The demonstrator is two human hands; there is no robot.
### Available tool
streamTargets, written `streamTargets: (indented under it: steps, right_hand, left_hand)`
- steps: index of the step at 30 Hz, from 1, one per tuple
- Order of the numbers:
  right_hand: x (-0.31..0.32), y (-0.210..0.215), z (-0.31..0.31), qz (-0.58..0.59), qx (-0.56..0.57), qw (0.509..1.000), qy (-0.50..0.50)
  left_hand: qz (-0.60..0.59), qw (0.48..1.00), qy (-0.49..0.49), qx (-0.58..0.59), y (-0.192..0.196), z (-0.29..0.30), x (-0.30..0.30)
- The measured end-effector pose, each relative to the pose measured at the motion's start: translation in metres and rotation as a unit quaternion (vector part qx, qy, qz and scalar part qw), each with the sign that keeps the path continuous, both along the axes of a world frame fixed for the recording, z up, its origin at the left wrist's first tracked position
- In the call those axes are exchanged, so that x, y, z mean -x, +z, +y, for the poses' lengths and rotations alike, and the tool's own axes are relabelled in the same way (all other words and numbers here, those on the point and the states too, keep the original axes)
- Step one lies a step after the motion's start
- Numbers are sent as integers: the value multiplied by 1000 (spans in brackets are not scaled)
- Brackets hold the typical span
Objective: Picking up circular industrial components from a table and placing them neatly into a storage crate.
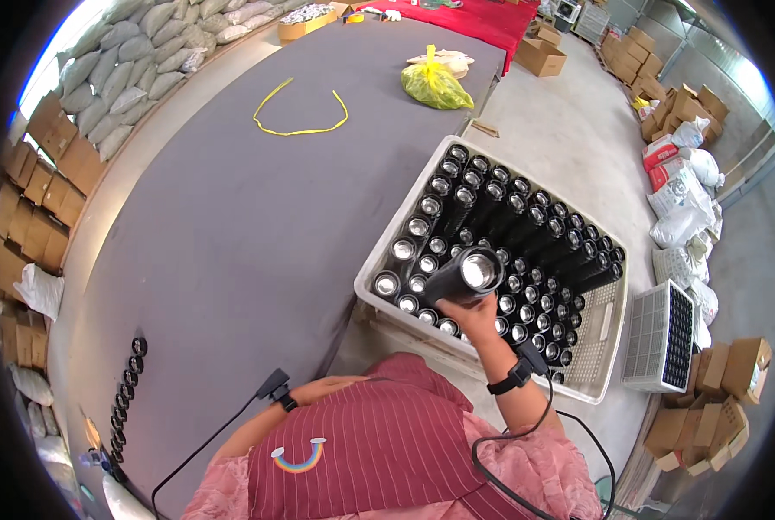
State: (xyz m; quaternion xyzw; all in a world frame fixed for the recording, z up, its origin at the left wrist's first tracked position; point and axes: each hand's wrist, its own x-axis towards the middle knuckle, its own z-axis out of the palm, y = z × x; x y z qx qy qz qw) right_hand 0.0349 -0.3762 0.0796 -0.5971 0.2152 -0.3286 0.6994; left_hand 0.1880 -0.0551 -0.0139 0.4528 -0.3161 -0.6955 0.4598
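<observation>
My right hand [472, 317] is closed round a black cylinder [450, 283] with a shiny silvery end, tilted up and held above a pale plastic crate [611, 342]. Rows of similar black cylinders [502, 217] stand upright in the crate, silvery ends up; some stand higher than those near the middle and front. Whether they are bottles or torches I cannot tell. My left hand [346, 383] lies low in front of my striped apron, close to the table edge; its fingers are hidden.
A grey table [231, 217] spans the left. On it lie a yellow strap [305, 133], a yellow plastic bag [436, 87] and a row of black round pieces [127, 390]. Another crate [656, 338] stands to the right, near cardboard boxes [708, 407]. Cables hang from both wrists.
</observation>
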Motion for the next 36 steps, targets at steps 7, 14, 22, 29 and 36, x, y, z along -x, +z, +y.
streamTargets:
  steps: [7,14,22,29,36]
  right_hand:
    - [-21,-89,-121,60,23,991,-120]
    - [-84,-179,-165,49,59,987,-138]
    - [-114,-227,-175,124,64,977,-161]
    - [-129,-223,-180,369,203,906,-44]
    - [-87,-290,-233,63,170,983,-16]
  left_hand:
    - [-23,987,99,-121,-12,25,1]
    - [-38,963,196,-183,-7,18,29]
    - [-35,943,254,-213,-12,9,45]
    - [-64,917,343,-192,-6,40,59]
    - [-159,903,377,-130,-14,74,70]
